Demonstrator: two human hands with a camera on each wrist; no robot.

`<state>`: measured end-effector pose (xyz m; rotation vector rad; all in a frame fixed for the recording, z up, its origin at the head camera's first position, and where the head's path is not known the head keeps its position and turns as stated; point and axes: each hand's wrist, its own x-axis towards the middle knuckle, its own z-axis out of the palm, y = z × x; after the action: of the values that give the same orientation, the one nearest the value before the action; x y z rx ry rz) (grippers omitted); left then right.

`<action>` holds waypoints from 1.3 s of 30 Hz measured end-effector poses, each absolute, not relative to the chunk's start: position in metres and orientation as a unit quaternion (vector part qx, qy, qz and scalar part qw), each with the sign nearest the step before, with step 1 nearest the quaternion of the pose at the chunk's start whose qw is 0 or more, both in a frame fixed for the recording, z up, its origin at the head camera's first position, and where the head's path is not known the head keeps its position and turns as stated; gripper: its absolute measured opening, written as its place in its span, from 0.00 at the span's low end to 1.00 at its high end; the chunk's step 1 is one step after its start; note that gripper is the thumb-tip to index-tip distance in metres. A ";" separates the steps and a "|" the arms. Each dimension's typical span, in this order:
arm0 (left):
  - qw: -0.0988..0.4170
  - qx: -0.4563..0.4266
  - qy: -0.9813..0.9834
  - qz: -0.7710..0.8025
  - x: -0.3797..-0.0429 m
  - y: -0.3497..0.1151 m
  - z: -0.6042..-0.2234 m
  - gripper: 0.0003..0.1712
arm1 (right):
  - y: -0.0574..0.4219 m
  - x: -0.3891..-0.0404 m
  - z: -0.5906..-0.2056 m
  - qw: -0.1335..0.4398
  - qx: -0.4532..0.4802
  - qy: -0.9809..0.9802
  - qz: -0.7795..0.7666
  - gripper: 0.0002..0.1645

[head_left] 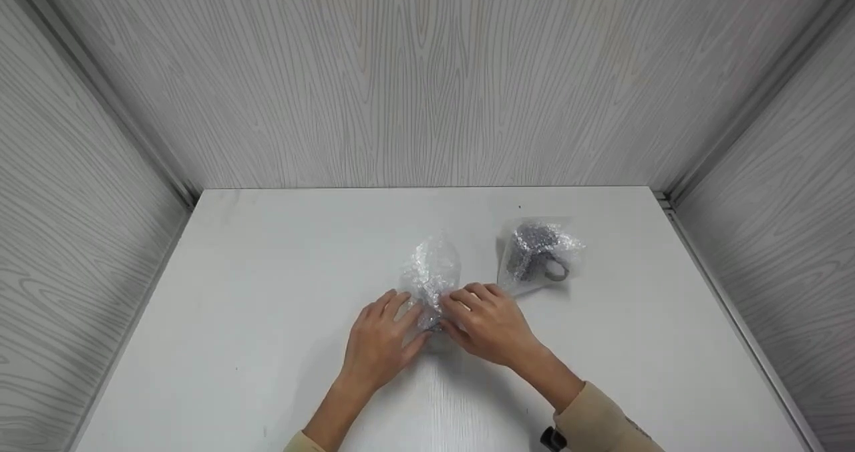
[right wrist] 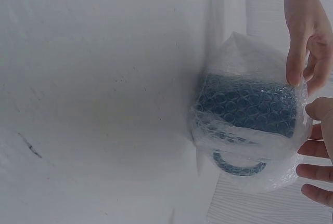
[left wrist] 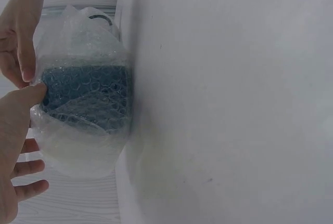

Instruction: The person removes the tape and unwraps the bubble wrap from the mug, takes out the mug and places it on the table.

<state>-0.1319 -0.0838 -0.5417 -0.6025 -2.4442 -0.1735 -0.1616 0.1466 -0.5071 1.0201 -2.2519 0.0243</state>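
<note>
In front of me on the table stands a package in clear bubble wrap (head_left: 431, 265). A dark blue, straight-sided body (left wrist: 86, 86) shows through the wrap. My left hand (head_left: 381, 338) holds its left side, thumb and fingers at the upper folds of the wrap. From the right, my right hand (head_left: 487, 325) pinches the same folds, its fingertips close to the left hand's. In the right wrist view, a blue curved handle (right wrist: 239, 170) shows through the plastic beside the blue body. Behind my right hand sits a second wrapped item, a dark mug (head_left: 531, 248) with a round handle.
The white table (head_left: 280, 258) is walled by a grey wood-grain panel (head_left: 421, 78) at the back and similar panels at both sides. A small black object (head_left: 553, 438) shows at the right sleeve (head_left: 598, 422).
</note>
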 end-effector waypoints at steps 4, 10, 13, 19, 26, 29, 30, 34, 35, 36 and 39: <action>0.306 -0.227 -0.922 -0.066 -0.132 -0.083 -0.541 0.29 | 0.145 -0.162 -0.508 0.329 0.389 -0.860 0.005 0.20; 0.297 -0.225 -0.925 -0.071 -0.132 -0.083 -0.540 0.29 | 0.143 -0.162 -0.507 0.342 0.384 -0.858 -0.002 0.18; 0.293 -0.223 -0.927 -0.073 -0.132 -0.082 -0.539 0.28 | 0.142 -0.162 -0.507 0.349 0.381 -0.856 -0.004 0.17; 0.294 -0.221 -0.927 -0.070 -0.132 -0.081 -0.541 0.28 | 0.140 -0.164 -0.510 0.369 0.383 -0.847 -0.010 0.18; 0.301 -0.220 -0.926 -0.063 -0.133 -0.081 -0.542 0.29 | 0.139 -0.165 -0.511 0.397 0.390 -0.830 -0.028 0.17; 0.304 -0.220 -0.925 -0.061 -0.133 -0.082 -0.541 0.28 | 0.138 -0.165 -0.511 0.405 0.390 -0.826 -0.043 0.16; 0.304 -0.220 -0.925 -0.061 -0.133 -0.082 -0.541 0.27 | 0.138 -0.165 -0.511 0.407 0.390 -0.825 -0.047 0.16; 0.299 -0.218 -0.927 -0.064 -0.133 -0.082 -0.540 0.27 | 0.138 -0.165 -0.510 0.408 0.394 -0.822 -0.053 0.16; 0.297 -0.216 -0.928 -0.065 -0.133 -0.082 -0.540 0.27 | 0.138 -0.166 -0.510 0.408 0.396 -0.821 -0.052 0.17; 0.294 -0.214 -0.929 -0.066 -0.133 -0.081 -0.540 0.28 | 0.138 -0.166 -0.511 0.408 0.397 -0.820 -0.051 0.17; 0.285 -0.209 -0.933 -0.069 -0.132 -0.081 -0.539 0.28 | 0.139 -0.167 -0.512 0.408 0.402 -0.818 -0.051 0.17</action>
<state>-0.1324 -0.0811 -0.5386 -0.5593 -2.4949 -0.1855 -0.1666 0.1389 -0.5115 1.0119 -2.0615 -0.1284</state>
